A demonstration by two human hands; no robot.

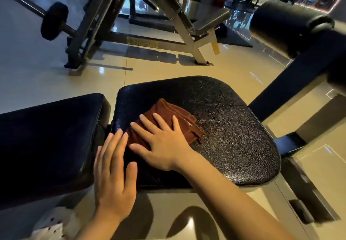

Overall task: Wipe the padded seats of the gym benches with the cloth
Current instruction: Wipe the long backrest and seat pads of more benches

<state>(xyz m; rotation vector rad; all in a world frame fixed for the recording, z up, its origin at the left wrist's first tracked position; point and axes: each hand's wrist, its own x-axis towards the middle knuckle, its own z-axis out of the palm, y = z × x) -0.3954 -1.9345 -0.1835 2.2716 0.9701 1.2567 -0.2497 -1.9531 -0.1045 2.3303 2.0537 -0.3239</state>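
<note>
My right hand (pixel 161 142) presses flat, fingers spread, on the folded rust-brown cloth (pixel 174 121) near the left edge of the black textured padded seat (pixel 234 127); my left hand (pixel 114 172) hovers open at that edge. I judge I'm mid-wipe, and next I should sweep toward the unwiped right edge.

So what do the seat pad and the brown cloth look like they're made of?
Seat pad: probably black vinyl or faux leather, with a pebbled, cracked, slightly glossy surface. Cloth: soft woven fabric, maybe terry or microfibre, matte, folded in layers with stitched hems.
</note>
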